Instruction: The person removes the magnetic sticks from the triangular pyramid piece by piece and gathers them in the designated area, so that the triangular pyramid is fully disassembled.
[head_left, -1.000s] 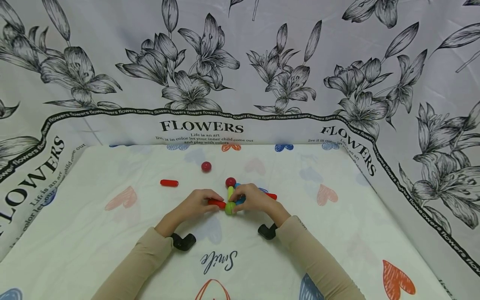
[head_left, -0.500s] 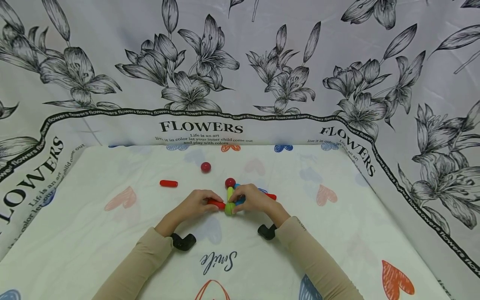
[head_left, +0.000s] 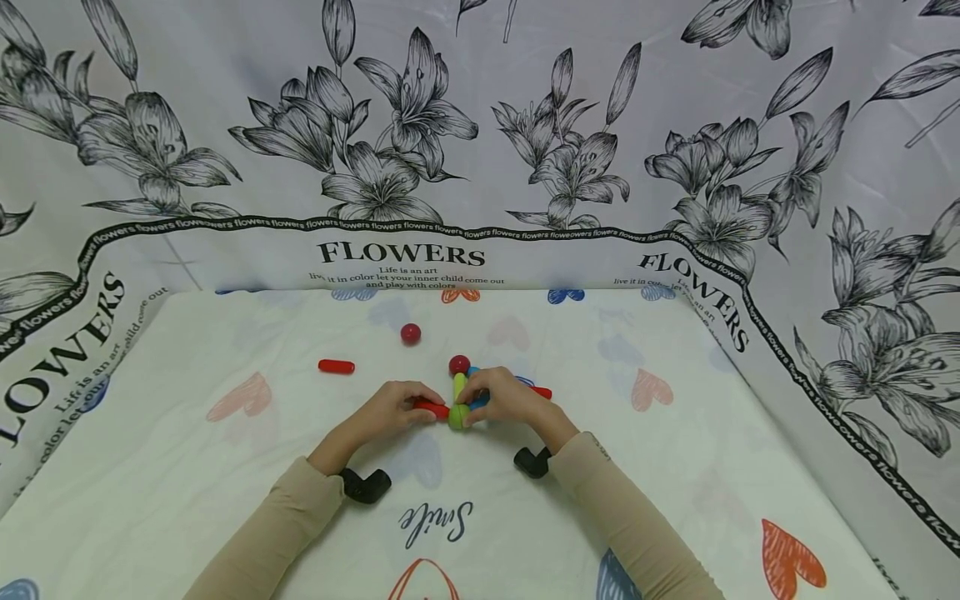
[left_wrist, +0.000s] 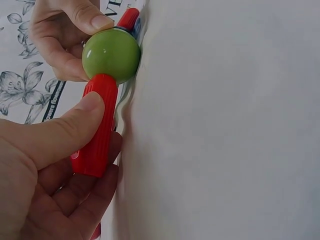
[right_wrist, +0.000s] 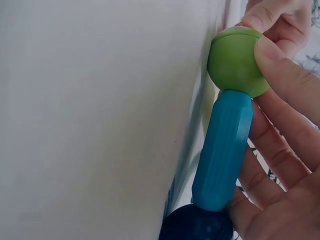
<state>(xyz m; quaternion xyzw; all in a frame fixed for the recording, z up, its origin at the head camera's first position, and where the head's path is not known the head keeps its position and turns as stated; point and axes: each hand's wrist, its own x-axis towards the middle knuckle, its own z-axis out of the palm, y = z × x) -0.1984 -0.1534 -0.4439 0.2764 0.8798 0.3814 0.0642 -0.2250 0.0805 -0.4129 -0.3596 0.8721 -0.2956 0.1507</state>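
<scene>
My left hand pinches a ribbed red toy building stick between thumb and fingers, its tip against a green ball. The thumb and fingers of my right hand grip that ball. From the ball a ribbed blue stick runs to a dark blue ball beneath my right palm. A yellow-green stick leads away from the green ball to a dark red ball. Another red stick pokes out beyond my right hand, which hides part of the joined pieces.
A loose red stick lies to the left, and a loose dark red ball lies farther back. Black wrist devices sit below both forearms. A flower-printed cloth rises behind the heart-patterned table cover.
</scene>
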